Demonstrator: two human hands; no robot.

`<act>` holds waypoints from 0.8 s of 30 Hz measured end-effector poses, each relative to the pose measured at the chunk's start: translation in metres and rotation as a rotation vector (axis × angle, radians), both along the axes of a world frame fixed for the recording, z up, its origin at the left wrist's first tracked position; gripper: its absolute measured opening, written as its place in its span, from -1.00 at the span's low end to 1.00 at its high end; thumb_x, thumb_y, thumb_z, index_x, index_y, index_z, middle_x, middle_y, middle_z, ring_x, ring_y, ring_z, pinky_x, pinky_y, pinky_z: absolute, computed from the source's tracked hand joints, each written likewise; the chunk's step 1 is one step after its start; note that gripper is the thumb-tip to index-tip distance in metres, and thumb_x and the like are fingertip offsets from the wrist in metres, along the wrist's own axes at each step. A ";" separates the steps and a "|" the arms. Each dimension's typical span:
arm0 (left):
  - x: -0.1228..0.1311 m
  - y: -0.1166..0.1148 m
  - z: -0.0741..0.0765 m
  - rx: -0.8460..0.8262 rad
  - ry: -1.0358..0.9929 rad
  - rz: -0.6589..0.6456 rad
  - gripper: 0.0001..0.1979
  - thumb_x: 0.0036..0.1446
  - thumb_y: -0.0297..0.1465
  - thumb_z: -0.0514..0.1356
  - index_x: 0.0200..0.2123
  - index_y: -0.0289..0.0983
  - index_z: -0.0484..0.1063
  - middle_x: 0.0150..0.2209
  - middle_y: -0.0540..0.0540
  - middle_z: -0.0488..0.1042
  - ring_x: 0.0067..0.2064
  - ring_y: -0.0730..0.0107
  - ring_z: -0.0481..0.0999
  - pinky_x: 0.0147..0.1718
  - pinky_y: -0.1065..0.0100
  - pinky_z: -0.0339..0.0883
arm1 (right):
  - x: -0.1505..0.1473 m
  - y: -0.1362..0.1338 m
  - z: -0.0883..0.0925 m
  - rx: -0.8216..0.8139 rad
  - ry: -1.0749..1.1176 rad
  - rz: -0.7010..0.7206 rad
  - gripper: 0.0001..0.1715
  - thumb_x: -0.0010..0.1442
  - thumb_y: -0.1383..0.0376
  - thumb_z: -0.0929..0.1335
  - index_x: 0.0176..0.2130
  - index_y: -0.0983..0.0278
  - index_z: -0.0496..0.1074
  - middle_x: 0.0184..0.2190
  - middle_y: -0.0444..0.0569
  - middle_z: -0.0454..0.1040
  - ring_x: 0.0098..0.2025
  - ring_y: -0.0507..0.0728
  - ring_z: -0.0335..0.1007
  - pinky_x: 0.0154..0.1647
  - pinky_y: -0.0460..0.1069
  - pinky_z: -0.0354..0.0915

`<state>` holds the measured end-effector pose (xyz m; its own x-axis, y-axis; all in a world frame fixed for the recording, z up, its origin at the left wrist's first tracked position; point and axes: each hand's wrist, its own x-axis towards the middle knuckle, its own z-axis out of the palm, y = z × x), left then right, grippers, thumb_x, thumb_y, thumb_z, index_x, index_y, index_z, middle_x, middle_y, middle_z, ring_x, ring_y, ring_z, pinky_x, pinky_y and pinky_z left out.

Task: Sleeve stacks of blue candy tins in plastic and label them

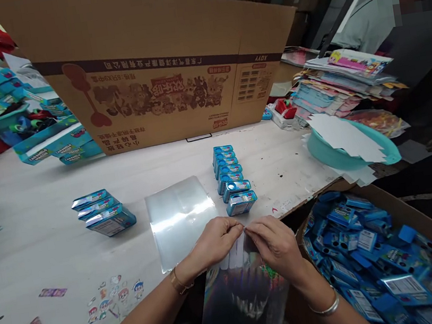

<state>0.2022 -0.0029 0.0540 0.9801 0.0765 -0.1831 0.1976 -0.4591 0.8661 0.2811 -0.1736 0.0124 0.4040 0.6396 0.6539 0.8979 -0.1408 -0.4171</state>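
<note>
My left hand (222,238) and my right hand (274,239) meet at the table's front edge, fingertips pinched together. Between them they hold the top edge of a clear plastic film sheet (243,297), which hangs down over my lap with a rainbow sheen. Just beyond my fingers stands a row of several small blue boxes (241,203) on the white table. A stack of clear film (180,210) lies flat to the left of that row. Farther left, 3 more blue boxes (112,221) stand side by side.
A large cardboard carton (169,56) stands across the back. At right front, an open carton (389,196) holds many loose blue boxes. A teal basin (393,150) with white card sits at the right. Blue display boxes (56,141) are at back left; a person (365,20) is at far right.
</note>
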 end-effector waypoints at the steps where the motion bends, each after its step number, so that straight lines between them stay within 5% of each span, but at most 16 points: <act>1: 0.000 0.001 -0.001 0.004 0.004 -0.001 -0.67 0.21 -0.26 0.00 -0.53 -0.28 0.31 -0.51 0.02 0.26 -0.40 0.42 0.23 -0.39 0.40 0.13 | 0.000 0.001 -0.001 0.006 -0.025 -0.004 -0.83 0.32 0.43 0.30 -0.21 0.22 0.48 -0.34 -0.02 0.54 -0.32 0.12 0.43 -0.28 0.02 0.36; 15: 0.006 0.022 -0.005 0.011 0.022 0.036 -0.68 0.17 -0.25 -0.03 -0.54 -0.27 0.30 -0.51 0.01 0.29 -0.40 0.39 0.26 -0.41 0.40 0.13 | 0.003 0.026 -0.009 0.037 0.057 0.011 -0.88 0.32 0.41 0.32 -0.13 0.25 0.41 -0.29 0.00 0.54 -0.26 0.13 0.46 -0.25 0.02 0.41; 24: 0.011 0.031 -0.011 -0.268 0.103 0.058 -0.68 0.08 -0.16 0.05 -0.51 -0.29 0.33 -0.51 0.03 0.23 -0.44 0.44 0.18 -0.47 0.41 0.09 | 0.007 0.028 -0.018 0.079 -0.074 0.012 -0.67 0.26 0.49 0.35 -0.01 0.21 0.48 -0.21 0.04 0.58 -0.20 0.14 0.51 -0.19 0.05 0.43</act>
